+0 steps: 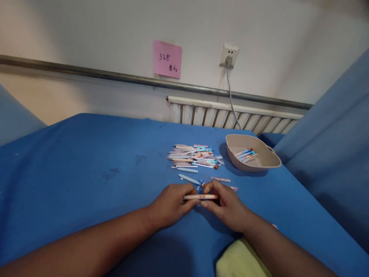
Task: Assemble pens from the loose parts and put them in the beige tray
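A pale pink pen (198, 197) with an orange-brown end lies level between my two hands. My left hand (174, 202) pinches its left part between thumb and fingers. Around the orange-brown end, the fingers of my right hand (226, 204) are closed. Just beyond my hands rests a light blue pen (188, 179) with a darker blue piece at its right end. Short patterned pieces (220, 179) lie by my right fingers. Farther back is a loose pile of pens and pen parts (191, 156) in white, pink, blue and brown.
A beige basin (253, 169) holding several pens stands right of the pile. The blue cloth (86, 169) covers the table. A yellow-green cloth (240, 259) lies beneath my right forearm. Behind are a radiator (213, 113), a metal rail (115, 75) and a plugged-in cable (232, 96).
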Demonstrator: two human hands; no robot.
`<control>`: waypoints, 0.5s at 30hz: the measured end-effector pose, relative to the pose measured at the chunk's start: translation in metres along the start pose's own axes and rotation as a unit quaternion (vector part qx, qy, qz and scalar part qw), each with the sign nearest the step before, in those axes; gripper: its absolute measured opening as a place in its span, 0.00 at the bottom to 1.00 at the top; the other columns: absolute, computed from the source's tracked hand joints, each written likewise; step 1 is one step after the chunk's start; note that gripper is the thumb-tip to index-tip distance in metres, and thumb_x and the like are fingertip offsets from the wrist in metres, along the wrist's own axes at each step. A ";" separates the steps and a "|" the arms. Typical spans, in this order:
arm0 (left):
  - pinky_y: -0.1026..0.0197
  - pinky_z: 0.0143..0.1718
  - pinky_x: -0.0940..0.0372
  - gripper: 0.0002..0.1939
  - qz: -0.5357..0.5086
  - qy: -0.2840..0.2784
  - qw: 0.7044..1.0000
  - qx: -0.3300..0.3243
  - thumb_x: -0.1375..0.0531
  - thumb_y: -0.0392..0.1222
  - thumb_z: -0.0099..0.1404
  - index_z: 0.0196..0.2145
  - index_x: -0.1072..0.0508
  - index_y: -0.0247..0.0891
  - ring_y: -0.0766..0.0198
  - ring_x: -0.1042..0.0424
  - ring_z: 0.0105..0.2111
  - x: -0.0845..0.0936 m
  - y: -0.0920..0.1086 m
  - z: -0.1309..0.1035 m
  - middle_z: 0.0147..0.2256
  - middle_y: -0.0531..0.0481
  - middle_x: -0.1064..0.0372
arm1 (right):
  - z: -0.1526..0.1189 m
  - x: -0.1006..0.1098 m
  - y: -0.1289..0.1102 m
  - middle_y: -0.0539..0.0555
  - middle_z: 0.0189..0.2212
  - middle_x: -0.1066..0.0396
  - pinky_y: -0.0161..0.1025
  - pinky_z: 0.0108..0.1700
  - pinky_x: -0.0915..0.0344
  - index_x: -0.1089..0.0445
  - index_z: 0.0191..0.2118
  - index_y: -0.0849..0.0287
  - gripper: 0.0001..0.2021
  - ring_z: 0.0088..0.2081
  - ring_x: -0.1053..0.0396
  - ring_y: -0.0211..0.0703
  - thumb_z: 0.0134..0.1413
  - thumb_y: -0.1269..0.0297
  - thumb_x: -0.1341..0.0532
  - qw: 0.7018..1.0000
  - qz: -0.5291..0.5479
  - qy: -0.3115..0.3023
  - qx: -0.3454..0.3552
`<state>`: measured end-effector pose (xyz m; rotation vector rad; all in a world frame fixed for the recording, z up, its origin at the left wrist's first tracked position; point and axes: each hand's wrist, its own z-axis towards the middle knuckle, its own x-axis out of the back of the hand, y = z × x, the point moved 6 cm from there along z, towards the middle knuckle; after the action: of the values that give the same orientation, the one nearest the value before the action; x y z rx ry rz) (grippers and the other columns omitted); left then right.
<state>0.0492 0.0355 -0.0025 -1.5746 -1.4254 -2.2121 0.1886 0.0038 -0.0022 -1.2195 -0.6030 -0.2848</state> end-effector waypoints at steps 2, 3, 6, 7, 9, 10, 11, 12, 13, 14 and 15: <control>0.67 0.27 0.47 0.10 -0.008 0.002 1.000 0.000 0.44 0.46 0.64 0.30 0.30 0.37 0.67 0.35 0.26 0.000 -0.001 0.000 0.25 0.54 0.32 | 0.000 0.000 0.000 0.47 0.25 0.34 0.32 0.29 0.43 0.36 0.32 0.57 0.05 0.27 0.37 0.36 0.57 0.64 0.42 1.000 -0.008 0.001 0.007; 0.67 0.27 0.47 0.10 -0.011 0.001 1.000 -0.001 0.44 0.46 0.64 0.30 0.30 0.37 0.67 0.35 0.26 0.000 -0.001 -0.001 0.25 0.54 0.32 | 0.000 -0.001 0.000 0.47 0.23 0.35 0.32 0.28 0.44 0.36 0.30 0.58 0.07 0.26 0.38 0.36 0.58 0.64 0.44 1.000 -0.015 -0.006 0.008; 0.67 0.27 0.47 0.10 -0.022 0.000 1.000 -0.004 0.44 0.46 0.63 0.30 0.30 0.37 0.67 0.36 0.26 0.000 -0.001 -0.002 0.25 0.54 0.33 | 0.000 -0.003 0.001 0.47 0.19 0.38 0.32 0.26 0.47 0.35 0.26 0.58 0.13 0.23 0.41 0.35 0.61 0.64 0.47 1.000 -0.012 -0.025 -0.002; 0.67 0.27 0.47 0.10 -0.030 0.001 1.000 -0.004 0.44 0.46 0.63 0.30 0.31 0.37 0.67 0.36 0.26 0.000 -0.001 -0.002 0.25 0.55 0.34 | 0.000 -0.003 0.002 0.47 0.19 0.38 0.32 0.25 0.46 0.34 0.27 0.58 0.12 0.23 0.41 0.35 0.61 0.63 0.47 1.000 0.008 -0.021 -0.012; 0.68 0.27 0.47 0.10 -0.057 0.013 0.998 0.003 0.44 0.45 0.63 0.29 0.32 0.37 0.68 0.38 0.25 0.001 -0.004 -0.001 0.24 0.55 0.35 | 0.000 -0.003 0.005 0.47 0.22 0.36 0.32 0.26 0.44 0.33 0.34 0.57 0.07 0.24 0.39 0.35 0.57 0.60 0.42 0.995 0.089 0.004 -0.039; 0.68 0.27 0.47 0.11 -0.074 0.019 0.997 0.010 0.44 0.46 0.63 0.29 0.32 0.36 0.68 0.39 0.25 0.002 -0.006 0.000 0.24 0.55 0.36 | 0.001 -0.003 0.007 0.47 0.24 0.35 0.32 0.27 0.42 0.33 0.38 0.57 0.08 0.25 0.38 0.35 0.54 0.60 0.39 0.988 0.146 0.020 -0.049; 0.68 0.26 0.47 0.11 -0.093 0.024 0.995 0.017 0.44 0.46 0.63 0.29 0.33 0.36 0.68 0.40 0.24 0.003 -0.008 0.002 0.24 0.56 0.36 | 0.001 -0.003 0.007 0.47 0.26 0.34 0.32 0.28 0.41 0.34 0.41 0.57 0.13 0.26 0.37 0.35 0.51 0.59 0.37 0.977 0.203 0.034 -0.054; 0.68 0.26 0.47 0.12 -0.113 0.022 0.993 0.024 0.45 0.47 0.64 0.29 0.33 0.36 0.69 0.40 0.24 0.003 -0.009 0.003 0.24 0.56 0.37 | 0.002 -0.004 0.007 0.47 0.28 0.34 0.32 0.29 0.40 0.35 0.42 0.57 0.16 0.27 0.37 0.35 0.49 0.59 0.35 0.964 0.255 0.044 -0.053; 0.68 0.26 0.47 0.13 -0.134 0.015 0.991 0.028 0.46 0.48 0.64 0.29 0.33 0.36 0.69 0.40 0.24 0.002 -0.010 0.004 0.23 0.56 0.37 | 0.003 -0.004 0.007 0.47 0.28 0.33 0.32 0.29 0.39 0.34 0.41 0.57 0.16 0.27 0.36 0.35 0.47 0.58 0.34 0.952 0.299 0.047 -0.048; 0.68 0.26 0.47 0.14 -0.153 0.005 0.988 0.028 0.46 0.49 0.64 0.29 0.33 0.36 0.69 0.40 0.24 0.001 -0.009 0.005 0.23 0.56 0.38 | 0.004 -0.005 0.005 0.47 0.27 0.33 0.32 0.29 0.39 0.34 0.39 0.57 0.15 0.27 0.36 0.34 0.47 0.58 0.33 0.942 0.330 0.045 -0.042; 0.68 0.26 0.46 0.15 -0.170 -0.004 0.985 0.026 0.46 0.50 0.64 0.29 0.33 0.35 0.69 0.40 0.24 0.000 -0.008 0.005 0.23 0.56 0.38 | 0.005 -0.005 0.004 0.47 0.26 0.33 0.32 0.28 0.38 0.33 0.37 0.58 0.14 0.26 0.36 0.34 0.47 0.58 0.34 0.936 0.348 0.044 -0.036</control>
<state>0.0488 0.0439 -0.0067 -1.4124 -1.8598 -2.3187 0.1852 0.0094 -0.0077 -1.4052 -0.0561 0.2396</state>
